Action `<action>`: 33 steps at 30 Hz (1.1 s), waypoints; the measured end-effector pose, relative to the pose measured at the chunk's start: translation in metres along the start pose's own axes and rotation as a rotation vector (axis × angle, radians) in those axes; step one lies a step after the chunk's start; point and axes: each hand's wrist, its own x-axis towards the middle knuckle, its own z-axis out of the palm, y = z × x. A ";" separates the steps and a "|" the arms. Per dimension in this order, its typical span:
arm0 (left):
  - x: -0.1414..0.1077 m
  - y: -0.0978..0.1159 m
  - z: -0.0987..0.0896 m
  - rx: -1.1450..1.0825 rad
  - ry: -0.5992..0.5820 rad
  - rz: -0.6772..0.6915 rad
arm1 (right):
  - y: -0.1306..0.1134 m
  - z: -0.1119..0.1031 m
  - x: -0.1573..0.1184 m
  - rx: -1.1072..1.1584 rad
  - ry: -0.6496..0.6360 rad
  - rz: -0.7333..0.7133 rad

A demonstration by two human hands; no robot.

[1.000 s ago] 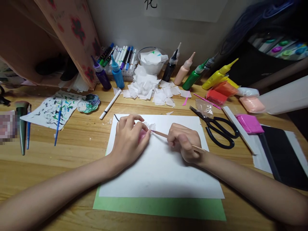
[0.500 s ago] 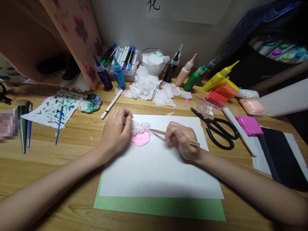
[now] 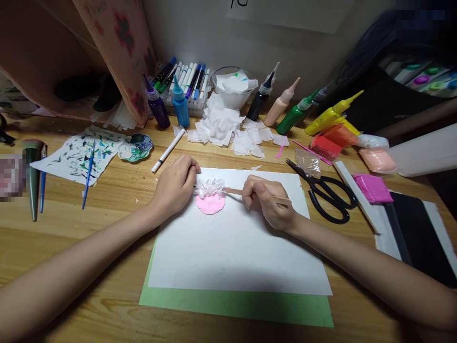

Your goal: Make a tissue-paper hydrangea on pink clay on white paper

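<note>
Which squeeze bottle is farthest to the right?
The yellow bottle, beside the red packet and orange packet; every other squeeze bottle is farther left.

Wall sheet [image 3: 289,16]: black character [image 3: 239,3], cut off. Pink panel [image 3: 133,66]: faint lettering [image 3: 96,6], illegible.

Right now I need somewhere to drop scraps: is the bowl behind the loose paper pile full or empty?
Full at the top: white paper pieces reach the rim of the bowl; how deep, I can't tell.

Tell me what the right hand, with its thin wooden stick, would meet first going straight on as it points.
Likely the crumpled white paper tuft on the flat pink disc; the stick ends so near that contact is unclear.
</note>
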 end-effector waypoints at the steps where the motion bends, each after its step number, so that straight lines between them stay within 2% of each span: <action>1: 0.000 0.000 0.000 0.001 0.001 0.002 | -0.002 0.000 0.004 -0.001 -0.004 0.012; 9: 0.001 -0.002 0.001 0.003 0.004 0.019 | -0.015 0.007 0.057 0.167 0.018 0.227; 13: 0.000 -0.001 0.001 -0.002 0.005 0.009 | -0.007 0.005 0.048 0.218 0.026 0.230; 19: 0.000 -0.001 0.001 0.004 0.004 0.003 | 0.003 0.000 0.013 0.131 0.115 0.042; 25: 0.000 -0.001 0.001 -0.003 0.009 0.002 | 0.002 0.002 0.016 0.043 0.057 -0.051; 28: 0.000 -0.001 0.000 -0.005 0.007 0.002 | -0.006 0.005 0.025 0.050 0.042 -0.009; 33: 0.000 -0.001 0.001 -0.009 0.008 0.002 | -0.020 0.010 0.053 0.098 0.055 0.172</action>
